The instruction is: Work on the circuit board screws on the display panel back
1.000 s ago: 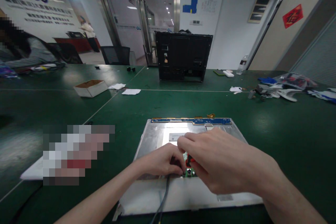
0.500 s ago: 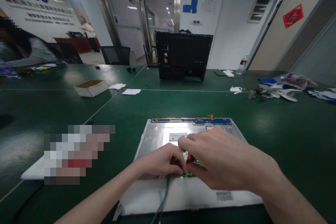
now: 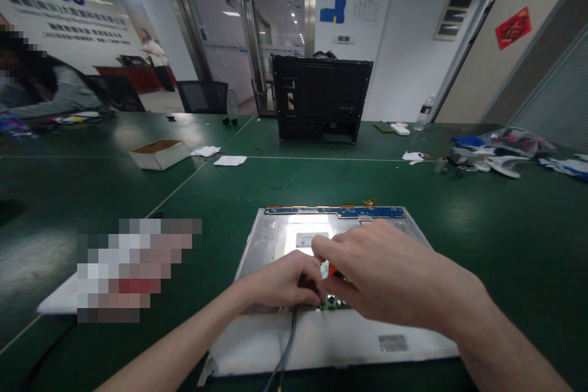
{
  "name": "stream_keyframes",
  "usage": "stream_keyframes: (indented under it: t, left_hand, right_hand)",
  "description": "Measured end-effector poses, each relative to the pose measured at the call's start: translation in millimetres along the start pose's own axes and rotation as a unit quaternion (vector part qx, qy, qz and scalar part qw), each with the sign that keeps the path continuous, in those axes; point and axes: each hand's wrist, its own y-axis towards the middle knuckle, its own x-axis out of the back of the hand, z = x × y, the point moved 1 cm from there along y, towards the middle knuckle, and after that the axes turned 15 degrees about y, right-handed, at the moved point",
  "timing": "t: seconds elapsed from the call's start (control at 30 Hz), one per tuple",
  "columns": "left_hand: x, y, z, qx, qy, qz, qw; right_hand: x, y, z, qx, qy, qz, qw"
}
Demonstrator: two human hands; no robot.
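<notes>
A flat display panel [image 3: 261, 233] lies back side up before me, with a blue circuit strip [image 3: 303, 212] along its far edge. Near its middle is a small green circuit board [image 3: 337, 302], partly covered by my hands. My left hand [image 3: 294, 278] is closed, thumb and fingers pinched at the board's left end; what is between them is hidden. Dark cables [image 3: 289, 343] run from under that hand toward me. My right hand [image 3: 381, 275] is closed around a red-and-black screwdriver [image 3: 334, 269] over the board; only a bit of its handle shows.
A black monitor housing [image 3: 321, 101] stands upright at the far side of the green table [image 3: 275, 184]. An open white box [image 3: 160, 156] is at left, with papers [image 3: 229, 160] beside it. Assorted parts and bags [image 3: 487, 153] lie at right. A person [image 3: 50, 86] sits at far left.
My right hand has shifted slightly left and up, and the screwdriver's handle shows less black. More of the green board is visible below the fingers. My left hand stays put.
</notes>
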Motion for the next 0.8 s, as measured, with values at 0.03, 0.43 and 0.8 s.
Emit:
stream_keyframes:
  t: [0.03,0.43,0.8]
  left_hand:
    - [-0.2,0.0,0.1,-0.001,0.0,0.003,1.0]
    - [0.2,-0.5,-2.2,0.005,0.0,-0.014,1.0]
    - [0.8,-0.5,-0.5,0.0,0.015,-0.008,1.0]
  right_hand:
    - [0.1,0.0,0.0,0.0,0.002,0.001,1.0]
    - [2.8,1.1,1.6,0.015,0.006,0.022,1.0]
    - [1.8,-1.8,1.1,0.003,0.003,0.016,1.0]
